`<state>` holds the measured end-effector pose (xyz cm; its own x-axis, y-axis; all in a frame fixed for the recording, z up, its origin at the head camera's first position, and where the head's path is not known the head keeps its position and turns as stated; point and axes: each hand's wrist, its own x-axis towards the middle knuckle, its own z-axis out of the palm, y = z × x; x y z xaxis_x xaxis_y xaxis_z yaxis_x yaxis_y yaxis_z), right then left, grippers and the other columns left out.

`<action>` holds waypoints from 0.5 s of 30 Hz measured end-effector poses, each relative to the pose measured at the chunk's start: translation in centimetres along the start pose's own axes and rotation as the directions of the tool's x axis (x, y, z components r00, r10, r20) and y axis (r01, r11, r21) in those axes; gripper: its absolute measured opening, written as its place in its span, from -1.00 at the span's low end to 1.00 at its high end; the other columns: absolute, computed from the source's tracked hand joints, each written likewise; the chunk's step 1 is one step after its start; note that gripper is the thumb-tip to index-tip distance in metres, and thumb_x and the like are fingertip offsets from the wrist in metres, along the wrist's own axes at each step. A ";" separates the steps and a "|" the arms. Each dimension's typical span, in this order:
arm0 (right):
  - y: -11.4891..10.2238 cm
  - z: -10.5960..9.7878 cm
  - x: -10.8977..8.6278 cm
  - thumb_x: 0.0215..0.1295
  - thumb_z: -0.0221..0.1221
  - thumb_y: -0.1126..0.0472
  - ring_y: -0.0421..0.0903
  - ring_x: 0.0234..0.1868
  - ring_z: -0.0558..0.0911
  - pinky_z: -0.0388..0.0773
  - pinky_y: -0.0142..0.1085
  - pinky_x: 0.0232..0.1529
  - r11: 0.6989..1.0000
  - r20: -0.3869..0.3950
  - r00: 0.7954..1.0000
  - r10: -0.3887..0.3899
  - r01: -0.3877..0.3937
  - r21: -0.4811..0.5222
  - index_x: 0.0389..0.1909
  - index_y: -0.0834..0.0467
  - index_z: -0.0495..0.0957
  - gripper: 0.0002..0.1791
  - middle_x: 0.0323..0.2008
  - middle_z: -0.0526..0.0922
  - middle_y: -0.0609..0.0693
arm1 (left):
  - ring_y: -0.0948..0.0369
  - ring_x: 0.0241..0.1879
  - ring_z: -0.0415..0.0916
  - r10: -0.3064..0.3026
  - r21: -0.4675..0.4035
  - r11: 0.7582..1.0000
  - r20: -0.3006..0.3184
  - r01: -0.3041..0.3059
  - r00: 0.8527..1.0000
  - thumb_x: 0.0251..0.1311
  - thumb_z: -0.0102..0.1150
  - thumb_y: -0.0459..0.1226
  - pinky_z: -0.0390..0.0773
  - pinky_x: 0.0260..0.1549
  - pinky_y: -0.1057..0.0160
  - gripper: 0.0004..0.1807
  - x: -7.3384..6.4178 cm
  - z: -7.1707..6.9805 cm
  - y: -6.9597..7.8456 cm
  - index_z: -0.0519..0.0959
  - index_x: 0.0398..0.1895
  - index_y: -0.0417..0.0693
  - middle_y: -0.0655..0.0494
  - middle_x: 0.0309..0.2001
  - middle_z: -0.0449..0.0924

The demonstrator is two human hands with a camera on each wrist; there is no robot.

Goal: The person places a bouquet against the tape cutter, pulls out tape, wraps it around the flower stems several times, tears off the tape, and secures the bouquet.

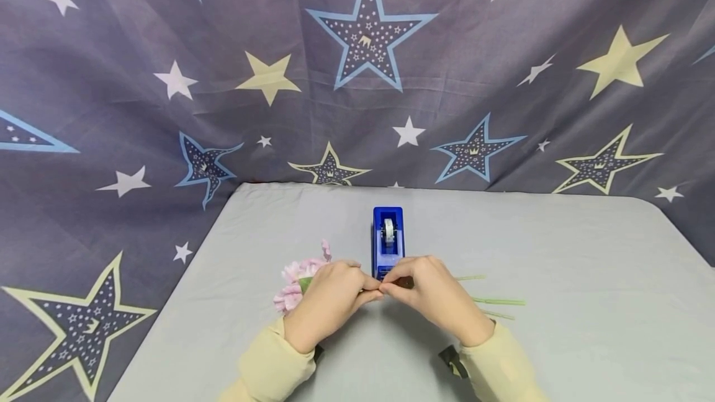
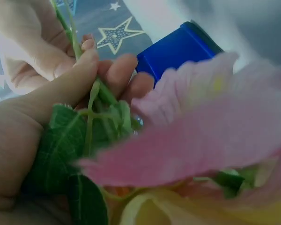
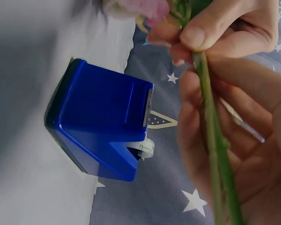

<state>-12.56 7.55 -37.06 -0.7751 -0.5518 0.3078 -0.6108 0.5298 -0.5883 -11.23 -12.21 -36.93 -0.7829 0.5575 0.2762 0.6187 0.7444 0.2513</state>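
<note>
My left hand (image 1: 329, 293) pinches several green stems (image 3: 207, 103) between thumb and fingers, just below the leaves. Pink artificial flowers (image 1: 289, 293) stick out to the left of that hand, and a dark green leaf (image 2: 61, 136) hangs under its thumb in the left wrist view. My right hand (image 1: 430, 290) meets the left thumb tip, its own thumb and fingertips curled round the same stems. The lower stem ends (image 1: 499, 301) come out to its right. Just beyond both hands stands a blue tape dispenser (image 1: 378, 241) with a small tape roll (image 1: 389, 231).
A grey cloth covers the table (image 1: 586, 290). Behind it hangs a dark curtain (image 1: 458, 79) printed with stars. The dispenser's serrated cutting edge (image 3: 148, 107) faces the hands.
</note>
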 end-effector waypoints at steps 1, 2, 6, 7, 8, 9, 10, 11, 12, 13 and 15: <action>0.0 0.0 0.0 0.22 0.36 0.20 -0.34 -0.37 0.64 0.64 -0.36 -0.28 1.000 -0.008 1.000 0.016 -0.016 0.004 -0.38 0.06 0.76 -0.96 -0.40 0.74 -0.18 | 0.26 -0.39 0.67 0.018 0.034 0.999 -0.022 -0.017 1.000 0.16 0.33 -0.05 0.64 -0.10 0.19 -0.81 0.0 0.1 0.1 0.80 -0.27 0.12 0.28 -0.42 0.75; -0.1 0.0 0.0 0.22 0.36 0.20 -0.34 -0.38 0.65 0.63 -0.36 -0.28 0.999 -0.016 0.999 0.032 -0.032 0.009 -0.39 0.06 0.76 -0.95 -0.40 0.74 -0.18 | 0.25 -0.35 0.70 0.034 0.063 0.998 -0.044 -0.031 0.998 0.16 0.32 -0.05 0.61 0.03 0.15 -0.80 0.0 0.2 0.2 0.80 -0.27 0.11 0.29 -0.39 0.76; -0.2 -0.2 -0.1 0.19 0.38 0.18 -0.34 -0.39 0.66 0.62 -0.41 -0.29 0.998 -0.039 0.997 0.070 -0.070 0.010 -0.41 0.06 0.77 -0.95 -0.41 0.76 -0.18 | 0.31 -0.41 0.70 0.067 0.128 0.990 -0.092 -0.055 0.993 0.19 0.29 -0.06 0.47 0.24 0.14 -0.78 0.0 0.6 0.5 0.79 -0.26 0.07 0.26 -0.42 0.76; -0.2 -0.2 -0.1 0.19 0.38 0.18 -0.34 -0.39 0.67 0.61 -0.41 -0.30 0.997 -0.043 0.996 0.075 -0.075 0.007 -0.41 0.06 0.78 -0.95 -0.41 0.76 -0.18 | 0.32 -0.43 0.70 0.071 0.142 0.988 -0.100 -0.056 0.992 0.19 0.28 -0.06 0.47 0.24 0.15 -0.78 0.0 0.6 0.6 0.79 -0.27 0.07 0.26 -0.43 0.76; -0.3 -0.2 -0.1 0.19 0.38 0.18 -0.33 -0.39 0.67 0.61 -0.41 -0.31 0.997 -0.045 0.996 0.077 -0.077 0.001 -0.42 0.06 0.78 -0.95 -0.42 0.76 -0.18 | 0.32 -0.45 0.69 0.074 0.157 0.986 -0.106 -0.057 0.992 0.19 0.28 -0.05 0.47 0.24 0.16 -0.78 0.0 0.7 0.7 0.79 -0.27 0.07 0.26 -0.44 0.76; -0.3 -0.3 -0.2 0.20 0.38 0.18 -0.32 -0.39 0.68 0.61 -0.42 -0.31 0.997 -0.046 0.996 0.076 -0.077 -0.006 -0.41 0.06 0.78 -0.94 -0.42 0.76 -0.17 | 0.32 -0.46 0.69 0.077 0.175 0.983 -0.109 -0.057 0.991 0.20 0.27 -0.05 0.48 0.23 0.17 -0.78 0.1 0.7 0.8 0.80 -0.28 0.08 0.26 -0.47 0.75; -0.3 -0.3 -0.2 0.20 0.37 0.18 -0.31 -0.39 0.68 0.61 -0.42 -0.32 0.997 -0.047 0.996 0.076 -0.076 -0.011 -0.41 0.07 0.78 -0.94 -0.42 0.77 -0.16 | 0.32 -0.48 0.68 0.075 0.192 0.980 -0.110 -0.053 0.991 0.19 0.27 -0.05 0.49 0.22 0.18 -0.78 0.1 0.8 0.9 0.79 -0.29 0.09 0.26 -0.49 0.74; -0.4 -0.3 -0.3 0.21 0.36 0.19 -0.29 -0.39 0.69 0.62 -0.42 -0.33 0.997 -0.050 0.996 0.074 -0.075 -0.017 -0.40 0.08 0.78 -0.93 -0.42 0.77 -0.14 | 0.31 -0.49 0.68 0.072 0.207 0.977 -0.114 -0.047 0.991 0.19 0.27 -0.04 0.51 0.19 0.19 -0.79 0.1 0.8 1.0 0.79 -0.31 0.10 0.26 -0.51 0.73; -0.4 -0.3 -0.3 0.22 0.35 0.19 -0.28 -0.39 0.70 0.62 -0.42 -0.33 0.997 -0.053 0.996 0.070 -0.072 -0.023 -0.39 0.09 0.79 -0.93 -0.41 0.77 -0.13 | 0.29 -0.48 0.68 0.070 0.225 0.974 -0.121 -0.041 0.990 0.18 0.28 -0.04 0.55 0.14 0.20 -0.81 0.1 0.8 1.1 0.79 -0.34 0.12 0.25 -0.54 0.72; -0.5 -0.3 -0.3 0.23 0.34 0.20 -0.27 -0.39 0.71 0.62 -0.43 -0.33 0.997 -0.057 0.996 0.067 -0.069 -0.031 -0.38 0.09 0.79 -0.92 -0.41 0.78 -0.11 | 0.28 -0.52 0.66 0.065 0.245 0.969 -0.127 -0.032 0.990 0.17 0.28 -0.03 0.61 0.02 0.21 -0.81 0.0 0.8 1.1 0.77 -0.38 0.13 0.25 -0.58 0.69; -0.6 -0.4 -0.4 0.25 0.33 0.20 -0.26 -0.40 0.71 0.61 -0.45 -0.35 0.996 -0.064 0.996 0.068 -0.071 -0.046 -0.38 0.10 0.79 -0.90 -0.41 0.78 -0.09 | 0.26 -0.60 0.60 0.056 0.284 0.959 -0.139 -0.014 0.989 0.17 0.28 -0.01 0.64 -0.27 0.22 -0.81 0.0 0.8 1.3 0.72 -0.48 0.16 0.24 -0.66 0.62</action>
<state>-11.97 7.65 -36.55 -0.8238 -0.4720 0.3139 -0.5607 0.5969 -0.5739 -10.45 -10.95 -37.37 -0.7302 0.5417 0.4165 0.5858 0.8101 -0.0266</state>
